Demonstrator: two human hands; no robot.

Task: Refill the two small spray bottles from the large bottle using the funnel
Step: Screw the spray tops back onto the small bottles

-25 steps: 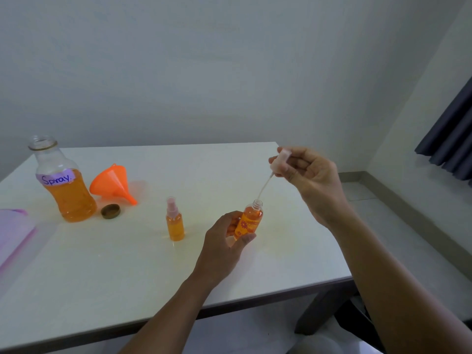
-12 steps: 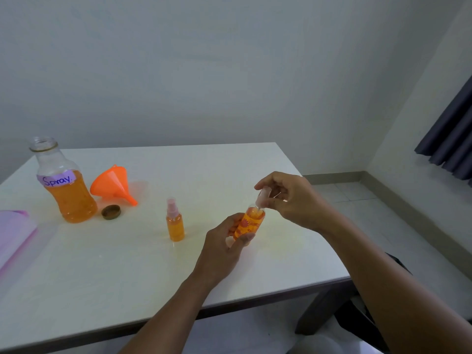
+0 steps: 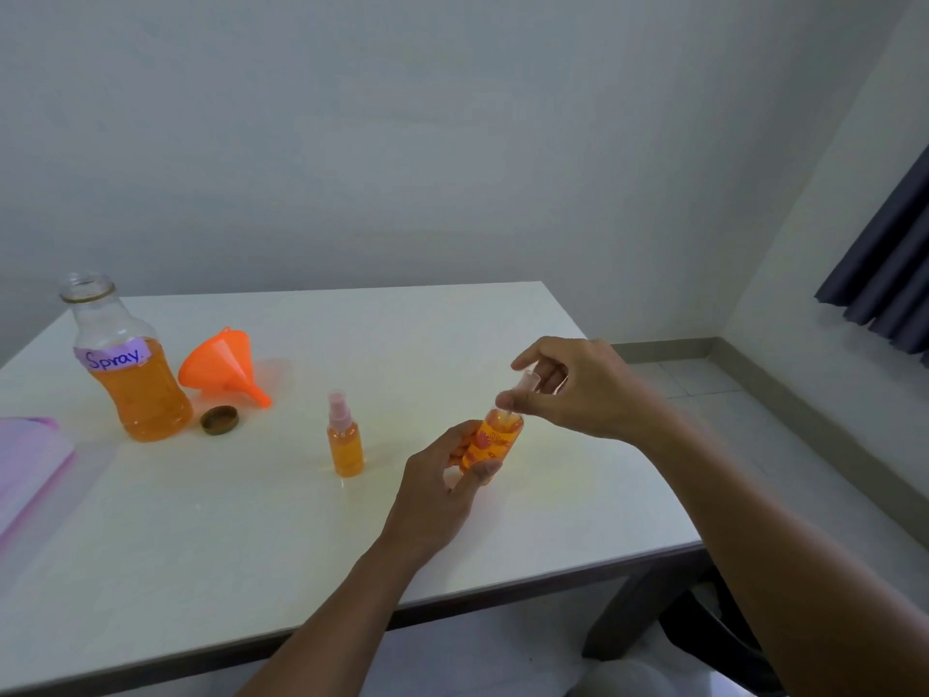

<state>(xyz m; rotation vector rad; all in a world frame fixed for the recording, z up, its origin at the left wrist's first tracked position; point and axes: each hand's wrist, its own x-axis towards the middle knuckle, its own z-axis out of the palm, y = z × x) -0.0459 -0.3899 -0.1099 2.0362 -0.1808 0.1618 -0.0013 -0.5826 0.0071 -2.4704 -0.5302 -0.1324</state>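
My left hand [image 3: 442, 495] grips a small spray bottle [image 3: 492, 441] full of orange liquid, held slightly tilted above the table. My right hand [image 3: 578, 387] pinches its clear spray head [image 3: 523, 387], which sits on the bottle's neck with the tube inside. A second small spray bottle [image 3: 345, 437] stands upright to the left, its pink spray head on. The large bottle [image 3: 125, 367], labelled "Spray", stands uncapped at the far left, about half full of orange liquid. The orange funnel [image 3: 223, 364] lies on its side beside it.
A brown cap [image 3: 219, 420] lies on the white table [image 3: 251, 545] in front of the funnel. A pink and clear object [image 3: 25, 460] sits at the left edge. The table's right edge runs near my right arm; a dark curtain [image 3: 890, 274] hangs at the right.
My right hand came down from above, sliding the spray head's tube into the held bottle until the head reached the neck. My left hand kept the bottle in place.
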